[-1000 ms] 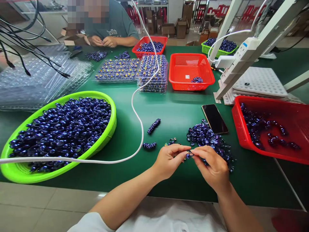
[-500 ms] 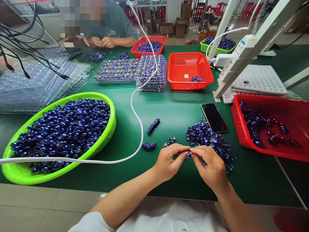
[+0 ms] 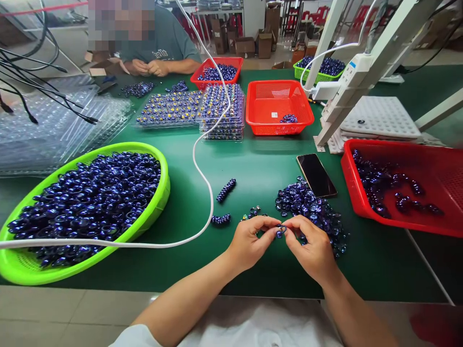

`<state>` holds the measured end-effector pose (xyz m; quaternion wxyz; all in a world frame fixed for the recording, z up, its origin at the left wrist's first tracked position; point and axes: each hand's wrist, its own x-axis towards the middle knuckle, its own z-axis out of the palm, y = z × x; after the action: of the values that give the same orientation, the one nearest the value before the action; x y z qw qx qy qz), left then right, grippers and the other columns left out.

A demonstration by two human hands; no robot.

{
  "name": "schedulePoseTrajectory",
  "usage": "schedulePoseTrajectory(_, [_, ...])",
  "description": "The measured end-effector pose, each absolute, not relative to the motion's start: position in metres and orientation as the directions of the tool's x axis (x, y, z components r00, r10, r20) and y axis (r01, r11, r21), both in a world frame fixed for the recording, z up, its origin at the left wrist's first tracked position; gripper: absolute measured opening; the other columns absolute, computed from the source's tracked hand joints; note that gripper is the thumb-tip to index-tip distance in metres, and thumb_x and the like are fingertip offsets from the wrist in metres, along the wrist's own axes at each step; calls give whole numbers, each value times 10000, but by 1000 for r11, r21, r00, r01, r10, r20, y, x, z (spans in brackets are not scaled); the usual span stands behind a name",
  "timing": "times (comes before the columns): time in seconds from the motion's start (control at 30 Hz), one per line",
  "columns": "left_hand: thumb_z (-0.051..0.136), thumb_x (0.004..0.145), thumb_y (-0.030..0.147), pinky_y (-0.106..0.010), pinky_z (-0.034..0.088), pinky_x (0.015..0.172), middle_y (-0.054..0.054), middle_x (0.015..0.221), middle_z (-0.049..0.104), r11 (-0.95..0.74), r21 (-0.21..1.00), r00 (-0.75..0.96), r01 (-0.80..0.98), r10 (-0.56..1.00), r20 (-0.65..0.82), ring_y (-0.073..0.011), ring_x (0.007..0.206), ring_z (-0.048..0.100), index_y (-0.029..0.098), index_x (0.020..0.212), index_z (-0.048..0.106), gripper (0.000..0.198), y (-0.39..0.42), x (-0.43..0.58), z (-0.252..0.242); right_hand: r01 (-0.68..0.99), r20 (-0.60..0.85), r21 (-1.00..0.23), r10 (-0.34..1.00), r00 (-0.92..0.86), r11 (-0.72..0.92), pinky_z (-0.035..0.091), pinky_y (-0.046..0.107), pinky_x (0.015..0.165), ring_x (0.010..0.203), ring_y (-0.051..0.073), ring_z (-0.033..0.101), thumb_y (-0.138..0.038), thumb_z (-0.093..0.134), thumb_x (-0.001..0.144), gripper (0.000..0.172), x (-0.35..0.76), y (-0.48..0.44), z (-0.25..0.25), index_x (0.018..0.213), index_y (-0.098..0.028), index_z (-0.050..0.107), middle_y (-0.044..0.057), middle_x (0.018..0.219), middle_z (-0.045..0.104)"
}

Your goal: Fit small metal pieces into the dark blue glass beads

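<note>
My left hand [image 3: 251,241] and my right hand [image 3: 314,250] meet over the green table [image 3: 260,164], fingertips pinched together on a small dark blue ring-shaped bead [image 3: 279,231]. Just beyond my right hand lies a loose pile of blue beads [image 3: 307,207]. Two short rows of stacked beads [image 3: 225,190] lie left of the pile, and a few small pieces [image 3: 254,211] sit by my left fingers.
A green basket [image 3: 21,270] full of blue beads stands at the left, with a white cable [image 3: 202,178] across it. A phone [image 3: 316,175], red baskets [image 3: 415,212] [image 3: 278,126], filled clear trays [image 3: 220,113] and a white frame [image 3: 358,77] surround the middle. A person sits at the far side.
Both hands stay pinched together on the bead, with only slight finger movement. The view has shifted a little, so the table's things sit slightly further left.
</note>
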<state>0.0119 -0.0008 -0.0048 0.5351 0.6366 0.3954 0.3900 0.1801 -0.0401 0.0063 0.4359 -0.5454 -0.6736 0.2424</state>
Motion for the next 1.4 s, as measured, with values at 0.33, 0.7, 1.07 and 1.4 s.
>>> schedulePoseTrajectory(0.33, [631,865,216,-257,526,719,-62,824,720,-249,952,368,177,914,171,-156,737,660,145,906,711,115,-4,14,-7,523,168,-843,985,33,126,446,240,596,651,129,567,-189,540,896,89,174,-40,7,855,-201,619,-1,763,633])
schedulePoseTrajectory(0.7, [601,853,258,-269,532,705,-69,866,691,39,997,355,61,933,-58,-168,770,643,146,1055,682,245,6,9,-11,758,188,-642,982,6,118,455,318,845,901,188,609,-252,571,940,109,244,-47,18,956,-234,677,25,945,667])
schedulePoseTrajectory(1.07, [639,830,302,-263,535,692,-61,849,669,227,971,366,-81,912,-183,-143,734,615,133,960,691,220,12,7,-10,970,126,-70,967,-222,232,453,372,752,874,259,568,-152,586,884,107,224,-32,-4,851,-199,676,81,861,642])
schedulePoseTrajectory(1.4, [529,889,116,-394,482,981,-140,1152,692,-468,883,455,-25,782,427,-239,1092,634,188,1071,647,228,-6,5,8,630,181,-769,982,47,111,524,236,570,599,152,646,-357,621,856,122,204,-36,15,898,-244,640,-18,711,675])
